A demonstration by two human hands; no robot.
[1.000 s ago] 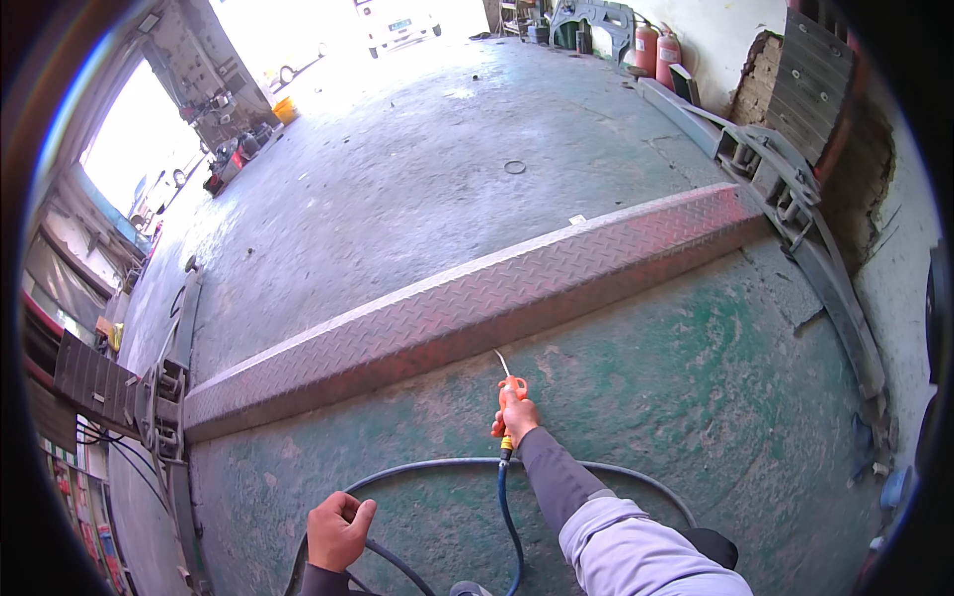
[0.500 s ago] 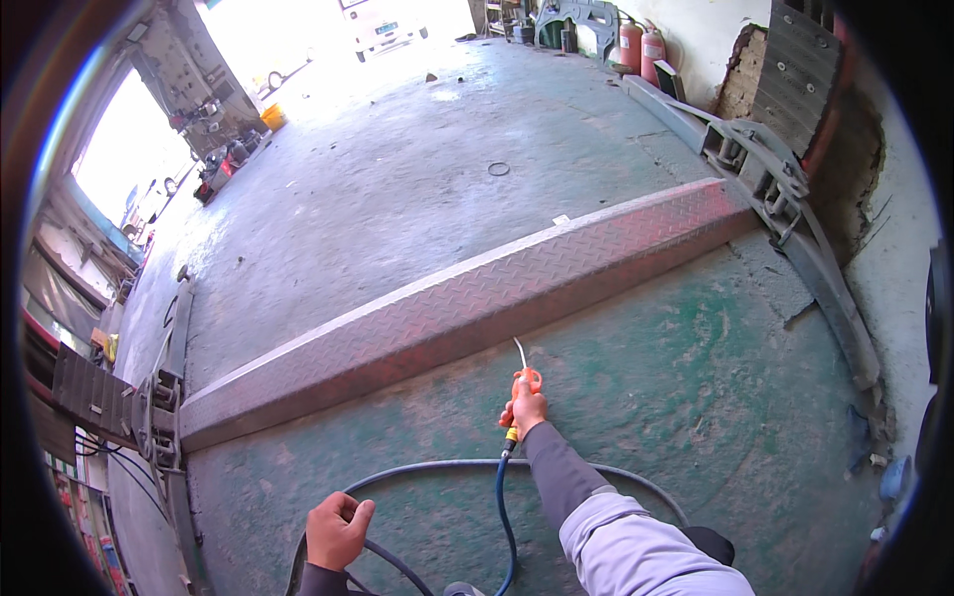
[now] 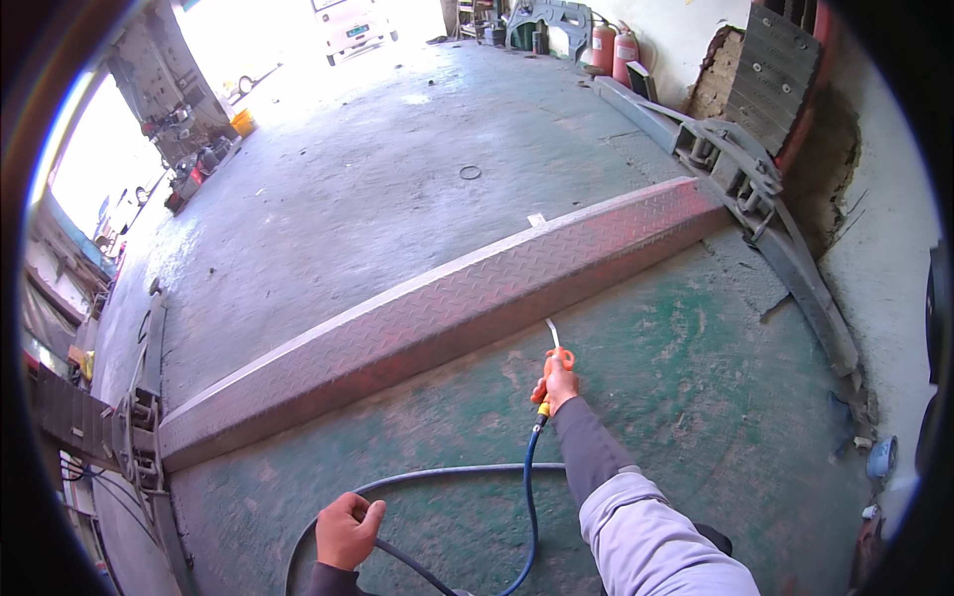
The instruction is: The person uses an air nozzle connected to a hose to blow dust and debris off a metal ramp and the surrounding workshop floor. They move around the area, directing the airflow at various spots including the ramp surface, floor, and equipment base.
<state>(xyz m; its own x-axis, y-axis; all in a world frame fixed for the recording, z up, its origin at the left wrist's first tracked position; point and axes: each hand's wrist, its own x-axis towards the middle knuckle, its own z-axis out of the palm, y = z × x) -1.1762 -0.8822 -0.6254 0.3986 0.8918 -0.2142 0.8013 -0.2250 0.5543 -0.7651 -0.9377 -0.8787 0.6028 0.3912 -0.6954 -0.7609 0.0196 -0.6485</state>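
My right hand is wrapped round an orange air blow gun. Its thin pale nozzle points forward, just short of the near side of a long tread-plate floor cover with worn red paint. A yellow and dark coupling joins the gun's lower end to a blue hose. At lower left my left hand is closed, fingers curled and thumb up. A dark hose passes right beside or behind it; whether the fingers grip it, I cannot tell.
Metal lift arms lie at the cover's right end, with another lift assembly at its left. Hose loops lie on the green floor. Two red fire extinguishers stand far right. A thin ring lies beyond the cover.
My right hand has moved right and slightly forward with the blow gun, and the blue hose has followed. The view has shifted, so the surroundings sit further left.
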